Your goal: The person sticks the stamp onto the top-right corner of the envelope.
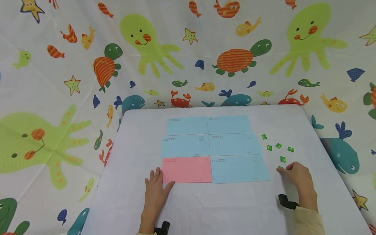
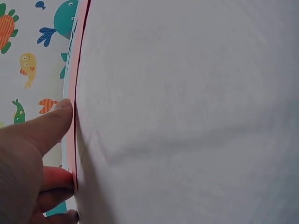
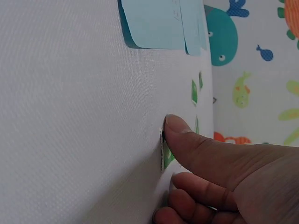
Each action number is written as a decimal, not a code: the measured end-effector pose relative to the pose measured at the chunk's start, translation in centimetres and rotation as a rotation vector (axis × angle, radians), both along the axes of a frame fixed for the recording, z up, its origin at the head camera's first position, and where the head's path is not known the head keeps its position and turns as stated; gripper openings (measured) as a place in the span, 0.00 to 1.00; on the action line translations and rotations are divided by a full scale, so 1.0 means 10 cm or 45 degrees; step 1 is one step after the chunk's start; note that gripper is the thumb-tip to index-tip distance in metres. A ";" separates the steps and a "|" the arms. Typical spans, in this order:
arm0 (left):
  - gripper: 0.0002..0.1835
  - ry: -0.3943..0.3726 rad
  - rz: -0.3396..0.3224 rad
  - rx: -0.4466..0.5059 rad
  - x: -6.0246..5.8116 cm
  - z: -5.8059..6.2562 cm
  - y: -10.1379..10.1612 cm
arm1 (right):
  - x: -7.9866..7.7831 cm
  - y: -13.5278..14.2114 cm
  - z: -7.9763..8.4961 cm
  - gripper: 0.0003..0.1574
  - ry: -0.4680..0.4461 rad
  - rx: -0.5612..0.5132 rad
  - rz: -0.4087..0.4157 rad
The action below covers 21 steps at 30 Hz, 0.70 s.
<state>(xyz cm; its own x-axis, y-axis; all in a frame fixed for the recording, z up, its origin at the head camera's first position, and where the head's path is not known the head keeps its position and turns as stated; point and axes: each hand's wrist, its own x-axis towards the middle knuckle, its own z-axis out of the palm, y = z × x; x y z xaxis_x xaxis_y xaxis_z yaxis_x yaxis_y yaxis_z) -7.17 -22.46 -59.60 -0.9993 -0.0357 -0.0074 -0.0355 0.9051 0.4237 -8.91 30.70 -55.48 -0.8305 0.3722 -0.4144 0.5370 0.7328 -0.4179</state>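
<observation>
My left hand point(image 1: 155, 187) lies with fingers spread at the lower left corner of a pink envelope point(image 1: 187, 170), thumb on its near edge. In the left wrist view the thumb point(image 2: 56, 121) rests along that pink edge. To the right, my right hand point(image 1: 299, 176) is bent over a small green stamp with a white border point(image 1: 280, 167), mostly covered by the fingers in the head view. The right wrist view has the thumb pressed against this stamp point(image 3: 168, 157), which is pinched with one edge tipped up. Several more green stamps point(image 1: 283, 159) lie scattered just beyond that hand.
Several blue envelopes point(image 1: 240, 169) lie flat beside and behind the pink one, in two columns. All rest on a white-covered table point(image 1: 223, 209). A cloth printed with sea animals point(image 1: 202, 42) hangs behind and around it. Each wrist wears a black camera mount point(image 1: 287, 201).
</observation>
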 end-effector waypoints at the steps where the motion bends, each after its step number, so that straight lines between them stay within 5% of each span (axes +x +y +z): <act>1: 0.44 0.007 0.002 0.001 0.00 0.00 0.00 | 0.00 0.00 -0.01 0.33 -0.004 -0.004 0.001; 10: 0.45 0.012 0.022 -0.025 0.01 0.02 0.03 | -0.03 -0.02 -0.01 0.25 0.003 -0.018 0.021; 21: 0.43 -0.002 0.021 -0.054 0.03 0.06 0.06 | -0.04 -0.04 0.00 0.27 0.020 -0.035 0.048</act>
<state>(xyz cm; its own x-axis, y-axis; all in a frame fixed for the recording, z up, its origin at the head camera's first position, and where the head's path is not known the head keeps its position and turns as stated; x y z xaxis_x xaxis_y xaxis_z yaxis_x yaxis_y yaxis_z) -6.85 -21.87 -58.99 -0.9986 -0.0524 -0.0075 -0.0512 0.9214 0.3852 -9.28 30.27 -55.45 -0.8502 0.3291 -0.4109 0.5023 0.7407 -0.4461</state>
